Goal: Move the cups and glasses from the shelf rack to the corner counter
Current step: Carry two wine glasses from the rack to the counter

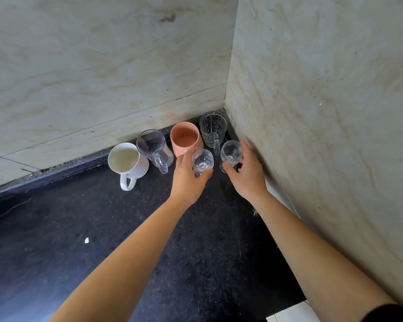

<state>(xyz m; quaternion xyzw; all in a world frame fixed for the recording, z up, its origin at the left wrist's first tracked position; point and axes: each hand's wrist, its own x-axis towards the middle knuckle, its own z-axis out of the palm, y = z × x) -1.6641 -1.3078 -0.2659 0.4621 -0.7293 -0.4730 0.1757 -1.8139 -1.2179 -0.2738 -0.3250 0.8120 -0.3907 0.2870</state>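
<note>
Two stemmed glasses held at the corner.
Left hand (186, 176) grips one glass (203, 160); right hand (247, 173) grips another (230, 152); mugs beyond.

Both my bare arms reach forward and converge, forearms angled inward. My left hand (188, 176) is held palm down, wrist straight, with the thumb and fingers curled around a small stemmed glass (203, 161). My right hand (246, 173) sits just beside it, thumb at the near side and fingers wrapped round the far side of a second stemmed glass (231, 152). A dark sleeve edge shows on my right upper arm at the frame's lower corner.
</note>
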